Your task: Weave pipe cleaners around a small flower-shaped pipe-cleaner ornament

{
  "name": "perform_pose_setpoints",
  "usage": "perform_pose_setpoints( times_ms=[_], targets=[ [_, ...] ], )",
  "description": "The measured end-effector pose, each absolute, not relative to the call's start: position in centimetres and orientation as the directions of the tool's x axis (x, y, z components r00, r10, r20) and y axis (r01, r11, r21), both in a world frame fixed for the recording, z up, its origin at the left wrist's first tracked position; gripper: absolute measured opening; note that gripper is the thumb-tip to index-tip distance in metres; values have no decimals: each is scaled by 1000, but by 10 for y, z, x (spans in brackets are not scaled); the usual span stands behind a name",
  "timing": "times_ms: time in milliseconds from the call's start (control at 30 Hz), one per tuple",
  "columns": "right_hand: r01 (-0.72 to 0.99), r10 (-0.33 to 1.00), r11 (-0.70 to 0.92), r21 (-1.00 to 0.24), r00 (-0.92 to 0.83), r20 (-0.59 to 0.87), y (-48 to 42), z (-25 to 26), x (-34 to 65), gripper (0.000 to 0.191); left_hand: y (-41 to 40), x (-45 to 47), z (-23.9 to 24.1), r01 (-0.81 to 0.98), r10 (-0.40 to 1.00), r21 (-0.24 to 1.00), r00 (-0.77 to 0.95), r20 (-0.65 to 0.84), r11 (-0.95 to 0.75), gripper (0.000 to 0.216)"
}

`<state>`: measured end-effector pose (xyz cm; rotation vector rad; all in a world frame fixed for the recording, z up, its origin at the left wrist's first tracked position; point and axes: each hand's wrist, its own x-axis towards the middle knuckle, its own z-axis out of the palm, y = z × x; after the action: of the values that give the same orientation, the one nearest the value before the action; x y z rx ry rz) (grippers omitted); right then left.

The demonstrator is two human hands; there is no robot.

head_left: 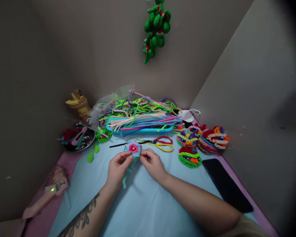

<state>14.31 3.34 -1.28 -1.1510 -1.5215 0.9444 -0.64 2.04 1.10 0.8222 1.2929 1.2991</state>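
Note:
Between my two hands is a small round piece of coiled pipe cleaners (134, 148), with a yellow centre, then red, pink and pale blue rings. My left hand (119, 166) pinches its lower left edge between thumb and fingers. At the right edge, the fingertips of my right hand (153, 163) are closed on the same piece. A loose turquoise pipe cleaner end (127, 177) hangs down from it toward the table. Just behind lie scissors (160, 144) with one red and one yellow handle, and a black pipe cleaner (117, 145).
A blue tray (148, 131) heaped with pipe cleaners stands at the back. Finished colourful pipe-cleaner pieces (190, 157) and a black phone (227, 185) are at right. A metal dish (88, 143), green ovals (90, 157) and a pink glue gun (48, 192) are at left. Green ornaments (158, 23) hang above.

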Motion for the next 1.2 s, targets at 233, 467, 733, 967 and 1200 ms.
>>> perform_pose_setpoints(
  times_ms=[233,467,733,967,1200],
  targets=[
    [209,967,253,-945,-98,237,32,-12,144,7,21,-6,13,-192,958,967,-202,-206,167,34],
    [216,965,259,-941,-94,244,32,-11,145,7,22,-8,10,-156,965,976,-194,-178,149,34],
    [103,989,138,-985,-68,132,29,-14,143,8,21,-9,6,-190,956,974,-241,-167,122,33],
    [-321,977,-126,-939,-203,-62,22,-12,128,24,15,-1,9,-257,955,963,-258,-145,76,25],
    [-297,998,-35,-954,-56,-19,22,-13,124,24,12,8,6,-250,974,966,-191,-120,70,28]
  ],
)
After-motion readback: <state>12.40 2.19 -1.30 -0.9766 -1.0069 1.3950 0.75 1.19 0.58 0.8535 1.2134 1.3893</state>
